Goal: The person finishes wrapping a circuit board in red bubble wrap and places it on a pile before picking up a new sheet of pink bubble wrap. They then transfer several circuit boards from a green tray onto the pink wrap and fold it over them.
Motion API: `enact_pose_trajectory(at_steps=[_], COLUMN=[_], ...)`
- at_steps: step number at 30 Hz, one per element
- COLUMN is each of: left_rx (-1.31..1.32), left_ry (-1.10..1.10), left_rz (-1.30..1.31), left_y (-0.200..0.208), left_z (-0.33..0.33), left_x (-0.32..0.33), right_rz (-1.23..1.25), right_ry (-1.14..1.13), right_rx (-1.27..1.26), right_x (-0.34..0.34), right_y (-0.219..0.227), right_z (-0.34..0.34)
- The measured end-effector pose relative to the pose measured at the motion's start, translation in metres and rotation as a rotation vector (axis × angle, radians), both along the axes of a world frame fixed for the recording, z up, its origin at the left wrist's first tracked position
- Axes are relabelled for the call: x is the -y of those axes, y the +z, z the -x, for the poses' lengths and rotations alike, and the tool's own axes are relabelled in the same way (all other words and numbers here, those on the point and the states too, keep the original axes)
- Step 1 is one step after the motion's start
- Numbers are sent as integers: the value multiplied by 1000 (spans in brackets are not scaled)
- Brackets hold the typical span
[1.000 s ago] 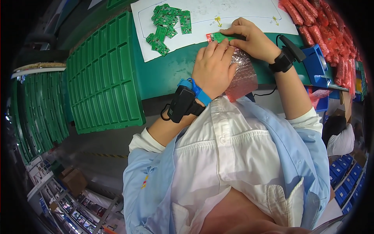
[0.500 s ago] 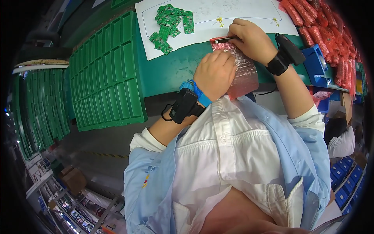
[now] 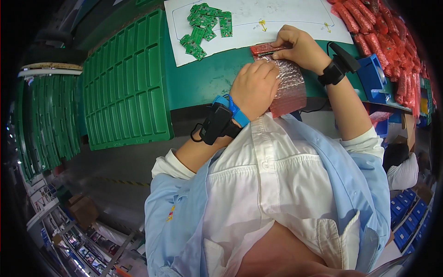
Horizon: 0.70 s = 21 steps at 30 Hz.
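Observation:
A sheet of pink bubble wrap (image 3: 293, 87) lies at the bench's near edge, its lower end overhanging toward my shirt. Its far end is folded over into a narrow reddish strip, with a thin dark piece just showing in the fold; what that piece is, I cannot make out. Thumb and fingers of my right hand (image 3: 302, 50) pinch this folded end. My left hand (image 3: 254, 87) rests palm down on the wrap's left side, fingers laid over it and holding nothing. Beyond them, several green circuit boards (image 3: 203, 22) lie in a loose pile on white paper (image 3: 249, 31).
Left of the hands, a green compartment tray (image 3: 127, 83) leans along the bench (image 3: 198, 85). More green trays (image 3: 50, 120) stand stacked farther left. At right are a blue bin (image 3: 373, 76) and a heap of red-wrapped rolls (image 3: 392, 41). Another person (image 3: 404, 173) is behind at the right.
My right hand has turned the wrap's far end over the dark piece, which is now mostly covered. The left hand stays in place on the sheet.

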State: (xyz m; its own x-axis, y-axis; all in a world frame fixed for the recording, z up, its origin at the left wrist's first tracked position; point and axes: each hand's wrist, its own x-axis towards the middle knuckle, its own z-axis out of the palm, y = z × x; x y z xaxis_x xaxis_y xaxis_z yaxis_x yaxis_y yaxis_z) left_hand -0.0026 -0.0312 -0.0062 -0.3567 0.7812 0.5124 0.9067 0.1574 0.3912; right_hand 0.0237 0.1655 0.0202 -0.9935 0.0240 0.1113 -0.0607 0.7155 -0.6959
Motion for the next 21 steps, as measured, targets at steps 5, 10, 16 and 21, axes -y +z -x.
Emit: enact_pose_trajectory(at_steps=[5, 10, 16, 21], left_rx=[-65, -116, -127, -107], left_ry=[49, 57, 71, 68], left_rz=[1, 108, 118, 95], left_y=[5, 1, 0, -2], left_z=[-4, -4, -2, -3], left_x=[0, -3, -3, -2], right_rz=[-108, -334, -336, -454], right_ry=[61, 43, 120, 99], right_rx=[-60, -160, 38, -332], right_x=[1, 11, -5, 30], right_y=[5, 7, 28, 30], right_z=[-13, -30, -4, 61])
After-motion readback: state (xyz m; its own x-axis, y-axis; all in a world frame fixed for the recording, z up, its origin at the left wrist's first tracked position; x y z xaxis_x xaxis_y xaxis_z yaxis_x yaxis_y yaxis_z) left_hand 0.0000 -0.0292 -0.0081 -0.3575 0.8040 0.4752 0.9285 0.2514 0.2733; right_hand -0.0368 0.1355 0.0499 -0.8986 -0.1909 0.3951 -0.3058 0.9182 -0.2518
